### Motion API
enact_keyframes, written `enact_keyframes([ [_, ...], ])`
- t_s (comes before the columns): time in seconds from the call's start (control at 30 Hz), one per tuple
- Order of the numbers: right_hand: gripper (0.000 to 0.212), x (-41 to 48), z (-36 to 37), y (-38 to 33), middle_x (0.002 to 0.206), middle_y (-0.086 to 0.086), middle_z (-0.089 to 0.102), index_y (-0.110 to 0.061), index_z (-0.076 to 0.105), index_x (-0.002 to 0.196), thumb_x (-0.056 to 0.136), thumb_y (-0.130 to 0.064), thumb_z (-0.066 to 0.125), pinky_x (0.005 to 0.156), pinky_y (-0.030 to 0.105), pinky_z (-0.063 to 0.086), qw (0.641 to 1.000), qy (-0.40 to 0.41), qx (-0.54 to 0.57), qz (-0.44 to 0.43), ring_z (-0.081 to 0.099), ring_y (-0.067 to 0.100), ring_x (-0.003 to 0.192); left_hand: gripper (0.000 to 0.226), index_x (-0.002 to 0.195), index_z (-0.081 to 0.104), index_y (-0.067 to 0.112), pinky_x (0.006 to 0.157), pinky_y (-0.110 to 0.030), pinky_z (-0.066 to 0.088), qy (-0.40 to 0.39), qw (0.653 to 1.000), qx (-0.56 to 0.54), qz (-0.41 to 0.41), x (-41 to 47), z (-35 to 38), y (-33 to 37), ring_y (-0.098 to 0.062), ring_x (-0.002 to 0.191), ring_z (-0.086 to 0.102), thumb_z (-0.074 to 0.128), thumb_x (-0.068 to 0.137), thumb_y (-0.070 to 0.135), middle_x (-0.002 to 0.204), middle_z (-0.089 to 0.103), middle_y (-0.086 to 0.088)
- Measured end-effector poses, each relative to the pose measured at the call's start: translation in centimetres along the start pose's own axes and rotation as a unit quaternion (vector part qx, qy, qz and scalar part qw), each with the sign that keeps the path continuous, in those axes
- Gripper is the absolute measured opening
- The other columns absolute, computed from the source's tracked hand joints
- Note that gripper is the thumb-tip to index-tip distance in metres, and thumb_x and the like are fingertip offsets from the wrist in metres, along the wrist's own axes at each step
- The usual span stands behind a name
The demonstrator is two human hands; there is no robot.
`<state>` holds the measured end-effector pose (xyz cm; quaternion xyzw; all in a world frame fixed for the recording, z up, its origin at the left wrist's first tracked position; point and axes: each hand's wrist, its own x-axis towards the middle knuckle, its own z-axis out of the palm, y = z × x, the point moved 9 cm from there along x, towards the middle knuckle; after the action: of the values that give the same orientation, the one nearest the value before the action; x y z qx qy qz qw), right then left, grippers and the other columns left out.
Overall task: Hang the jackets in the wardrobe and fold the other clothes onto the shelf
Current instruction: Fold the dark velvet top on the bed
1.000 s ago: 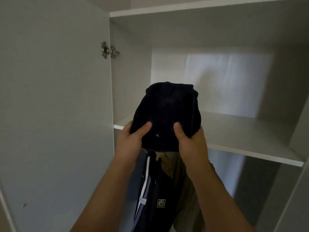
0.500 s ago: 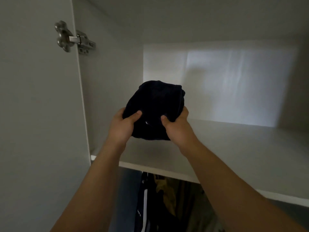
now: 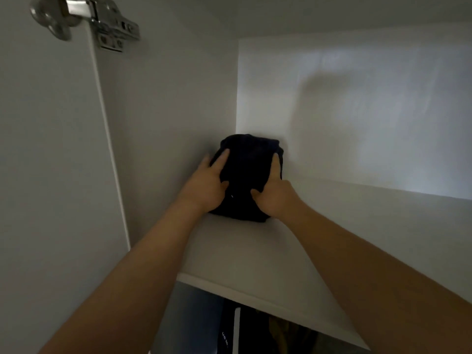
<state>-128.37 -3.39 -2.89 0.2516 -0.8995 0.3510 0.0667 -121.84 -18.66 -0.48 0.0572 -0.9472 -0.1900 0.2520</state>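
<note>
Folded dark garment (image 3: 251, 175) sits at the 11 o'clock back corner of the shelf (image 3: 255, 264), left hand (image 3: 207, 186) and right hand (image 3: 274, 195) flat on it, fingers straight, so placing looks basically done and next I'd just lift off gently.

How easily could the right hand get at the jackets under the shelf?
Probably not directly. The right hand rests on the folded cloth atop the shelf, whose board lies between it and the jackets; it would have to draw back past the front edge first.
</note>
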Motion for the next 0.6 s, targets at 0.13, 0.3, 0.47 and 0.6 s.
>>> enact_keyframes([
  [0.13,0.090,0.5,-1.5,-1.5,0.164,0.013,0.002,-0.039,0.002,0.159,0.093,-0.043,0.064,0.095,0.049,0.047,0.968,0.105,-0.199,-0.113,0.040,0.041,0.130,0.111,0.155,-0.015,0.046,0.115,-0.044,0.037,-0.148,0.980,0.127,0.026,0.9,2.1,0.7,-0.039,0.149,0.026,0.066,0.085,0.018,0.165,-0.027,0.005],
  [0.3,0.073,2.8,-0.2,-0.9,0.169,0.009,0.005,-0.023,0.009,0.162,0.102,-0.054,0.039,0.109,0.050,0.034,0.945,0.028,-0.297,-0.134,0.029,0.038,0.145,0.132,0.151,-0.032,0.040,0.120,-0.052,0.028,-0.208,0.953,0.220,-0.020,3.0,3.9,-0.3,-0.042,0.153,0.007,0.078,0.078,0.025,0.164,-0.030,0.001],
  [0.47,0.107,5.9,1.1,1.0,0.169,0.007,-0.010,-0.024,-0.005,0.162,0.087,-0.066,0.059,0.111,0.048,0.036,0.941,-0.084,-0.312,-0.098,0.030,0.035,0.147,0.129,0.156,-0.024,0.032,0.120,-0.060,-0.006,-0.178,0.931,0.319,-0.014,6.0,4.6,-0.7,-0.038,0.153,-0.011,0.078,0.078,0.020,0.168,-0.017,-0.005],
  [0.6,0.108,8.7,2.3,2.0,0.168,0.012,-0.007,-0.018,0.004,0.160,0.084,-0.051,0.073,0.107,0.046,0.045,0.943,-0.117,-0.299,-0.087,0.038,0.036,0.142,0.115,0.158,-0.020,0.026,0.124,-0.051,0.004,-0.171,0.936,0.307,0.002,8.6,6.2,-1.0,-0.035,0.154,-0.002,0.071,0.087,0.019,0.168,-0.011,-0.010],
])
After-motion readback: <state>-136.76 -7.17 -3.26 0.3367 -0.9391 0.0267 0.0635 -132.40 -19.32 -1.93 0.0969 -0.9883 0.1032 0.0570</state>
